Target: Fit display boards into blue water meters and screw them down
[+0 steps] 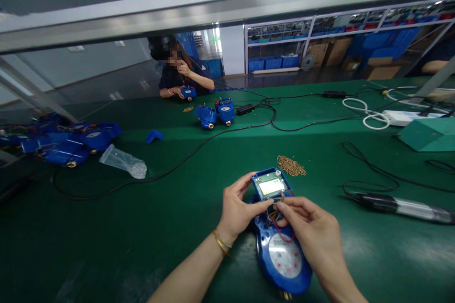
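A blue water meter (283, 255) lies on the green table in front of me, its round dial facing up. Its display housing (272, 184) is uncovered, showing a green circuit board with a lit screen. My left hand (239, 208) grips the housing from the left, thumb across its lower edge. From the right, my right hand (313, 227) pinches at the thin coloured wires (273, 218) between housing and dial. The fingers partly hide what exactly is pinched. Just beyond the housing lies a pile of small brass-coloured screws (291, 165).
A corded electric screwdriver (401, 207) lies at right. Left are a plastic bag (124, 161), a blue bracket-like part (154, 136) and several blue meters (67, 144). Two more meters (215, 112) stand ahead; black cable (199, 147) crosses the table. Opposite, a co-worker (185, 73) holds another meter.
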`<state>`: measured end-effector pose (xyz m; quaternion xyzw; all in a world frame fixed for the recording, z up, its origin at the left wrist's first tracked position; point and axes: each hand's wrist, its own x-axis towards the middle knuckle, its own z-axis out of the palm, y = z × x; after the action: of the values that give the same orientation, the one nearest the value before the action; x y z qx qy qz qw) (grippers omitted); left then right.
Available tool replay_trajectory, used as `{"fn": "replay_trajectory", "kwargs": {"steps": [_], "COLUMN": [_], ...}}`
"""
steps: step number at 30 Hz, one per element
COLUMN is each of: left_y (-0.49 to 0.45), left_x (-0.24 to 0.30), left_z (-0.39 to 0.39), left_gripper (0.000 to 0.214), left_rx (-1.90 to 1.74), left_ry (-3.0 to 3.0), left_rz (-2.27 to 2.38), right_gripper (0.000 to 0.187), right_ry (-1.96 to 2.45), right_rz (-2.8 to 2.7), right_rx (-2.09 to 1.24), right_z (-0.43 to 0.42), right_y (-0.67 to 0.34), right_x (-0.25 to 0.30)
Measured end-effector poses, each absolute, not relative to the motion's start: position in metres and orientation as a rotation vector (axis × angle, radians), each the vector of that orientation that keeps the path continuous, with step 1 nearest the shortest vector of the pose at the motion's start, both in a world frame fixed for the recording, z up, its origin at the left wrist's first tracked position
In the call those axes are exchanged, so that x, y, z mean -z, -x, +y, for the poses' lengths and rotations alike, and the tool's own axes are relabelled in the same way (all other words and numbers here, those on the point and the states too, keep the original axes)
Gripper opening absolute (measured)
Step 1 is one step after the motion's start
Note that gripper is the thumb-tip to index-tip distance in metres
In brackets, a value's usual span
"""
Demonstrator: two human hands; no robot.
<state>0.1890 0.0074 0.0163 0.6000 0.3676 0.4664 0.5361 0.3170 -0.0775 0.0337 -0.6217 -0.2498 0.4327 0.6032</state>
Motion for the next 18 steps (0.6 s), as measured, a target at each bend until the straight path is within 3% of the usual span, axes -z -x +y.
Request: {"fn": "replay_trajectory", "kwargs": {"steps": [8,18], "left_y": [-0.187,-0.191], "left_x": [-0.013,-0.021], "left_z": [0.006,0.004], "left_gripper": [0.060,0.062], "left_rx": [-1.113,-1.032], "left_ry": [-1.525,-1.321], "left_rz": [0.880,0.826], "right_gripper": [0.052,0.040], "right_ry": [1.418,1.516], "right_rz": [-0.501,-0.584], "right_rx": [-1.109,-1.040], "right_z": [-0.080,-0.081], "right_y": [-0.316,-0.321], "right_x": [-0.034,-0.041]}}
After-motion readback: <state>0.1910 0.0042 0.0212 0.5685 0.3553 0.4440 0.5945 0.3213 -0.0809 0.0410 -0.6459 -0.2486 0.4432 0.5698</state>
